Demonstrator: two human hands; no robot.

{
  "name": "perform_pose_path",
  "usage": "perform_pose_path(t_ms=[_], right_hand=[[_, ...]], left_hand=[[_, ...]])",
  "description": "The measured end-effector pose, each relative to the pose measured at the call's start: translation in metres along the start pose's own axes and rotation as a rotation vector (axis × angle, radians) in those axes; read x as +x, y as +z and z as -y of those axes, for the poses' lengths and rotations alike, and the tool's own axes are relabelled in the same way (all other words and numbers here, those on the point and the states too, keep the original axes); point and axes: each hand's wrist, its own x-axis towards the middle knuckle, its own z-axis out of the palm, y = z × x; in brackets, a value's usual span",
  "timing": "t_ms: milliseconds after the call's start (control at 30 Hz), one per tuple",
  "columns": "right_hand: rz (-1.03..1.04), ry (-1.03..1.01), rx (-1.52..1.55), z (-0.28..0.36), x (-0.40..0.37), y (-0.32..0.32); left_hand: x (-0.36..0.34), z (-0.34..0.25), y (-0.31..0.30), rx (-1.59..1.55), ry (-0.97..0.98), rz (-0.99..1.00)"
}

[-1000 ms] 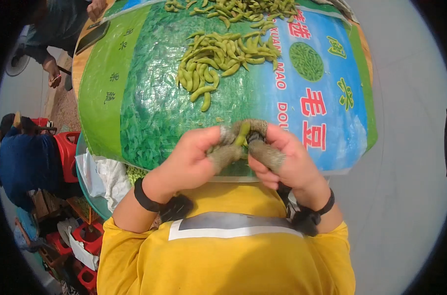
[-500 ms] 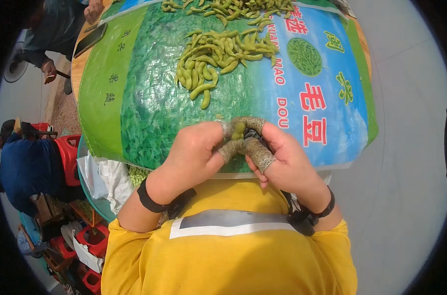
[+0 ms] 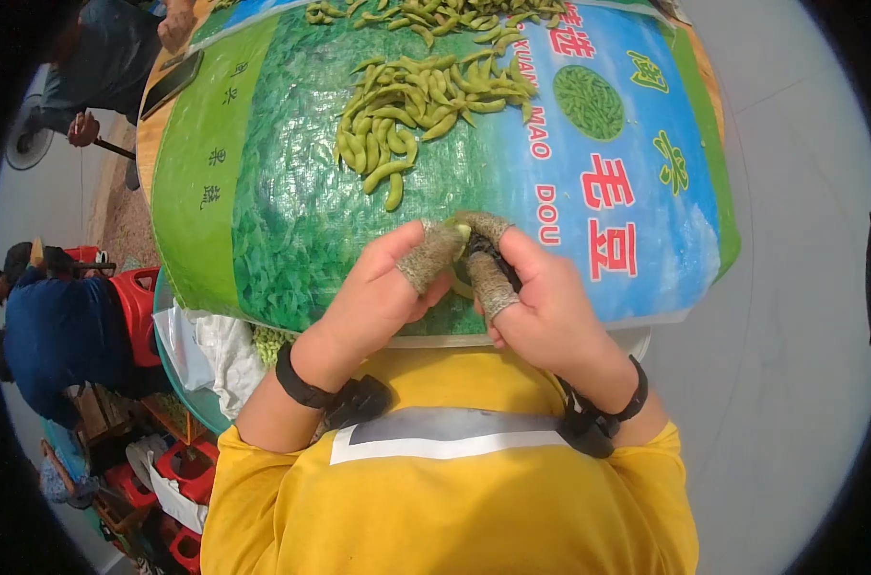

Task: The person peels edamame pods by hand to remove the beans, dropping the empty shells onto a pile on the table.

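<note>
My left hand (image 3: pixel 385 286) and my right hand (image 3: pixel 548 305) meet above the near edge of a printed sack (image 3: pixel 311 182). Cloth-like covers wrap the thumbs and forefingers. Between the fingertips is a green edamame pod (image 3: pixel 463 232), mostly hidden by them. Both hands are closed on it, the left thumb lying along it. Something black shows inside the right hand's grip. Beyond my hands, a pile of edamame pods (image 3: pixel 406 110) lies on the sack.
Another heap of pods (image 3: pixel 445 14) lies farther back. A phone (image 3: pixel 174 84) rests at the table's left edge, near another person's hand (image 3: pixel 176 27). Lower left are a teal basin (image 3: pixel 194 398), white plastic bag (image 3: pixel 229 359), green beans (image 3: pixel 270 343), red stools (image 3: pixel 191 468) and a seated person (image 3: pixel 71 326).
My left hand has turned, bringing its thumb up over the pod, which now shows less. The right thumb has tilted more upright. The pod piles remain in place on the sack.
</note>
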Motion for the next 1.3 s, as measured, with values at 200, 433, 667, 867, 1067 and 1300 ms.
perform_pose_path(t_ms=[200,433,667,867,1067,1300], right_hand=[[-0.089,-0.209,-0.263,0.009,0.009,0.003],[-0.074,-0.185,-0.285,0.008,0.018,0.001],[-0.224,-0.090,-0.072,-0.005,0.017,-0.010],[-0.198,-0.047,-0.092,-0.014,0.016,-0.015],[-0.183,-0.032,-0.090,-0.009,0.018,-0.015],[0.058,0.239,0.446,-0.004,0.033,-0.015]], left_hand=[[0.012,-0.006,0.014,-0.127,0.053,-0.144],[0.018,0.002,0.007,-0.546,-0.007,-0.058],[0.013,-0.004,0.000,-0.597,-0.051,-0.060],[0.013,-0.004,0.001,-0.693,-0.098,0.081],[0.002,-0.010,-0.007,-0.742,-0.157,0.099],[-0.010,-0.011,-0.005,-0.516,-0.144,0.229]])
